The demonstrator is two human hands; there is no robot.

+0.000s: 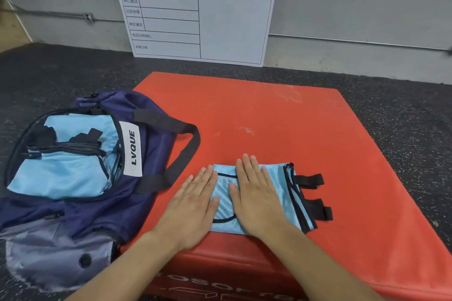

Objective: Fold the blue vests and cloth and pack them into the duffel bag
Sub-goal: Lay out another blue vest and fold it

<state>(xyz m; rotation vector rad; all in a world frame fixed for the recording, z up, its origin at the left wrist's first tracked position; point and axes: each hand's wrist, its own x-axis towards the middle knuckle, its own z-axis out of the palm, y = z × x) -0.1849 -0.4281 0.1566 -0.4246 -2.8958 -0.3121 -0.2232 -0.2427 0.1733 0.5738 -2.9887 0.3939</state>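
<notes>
Both hands lie flat, fingers straight, side by side on a folded blue vest (266, 193): the left hand (193, 205) presses its nine o'clock edge, half on the red mat (281, 120), and the right hand (256, 193) presses its middle. Black straps (314, 194) stick out at the vest's three o'clock side. At nine o'clock from the hands, the navy duffel bag (146, 154) sits open beside the mat, more folded blue fabric (66, 173) inside. At twelve o'clock, a white chart board (220, 19) leans against the wall.

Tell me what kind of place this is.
Probably a gym or training room: a red padded mat on speckled rubber flooring, and a training schedule board leaning against the wall.
</notes>
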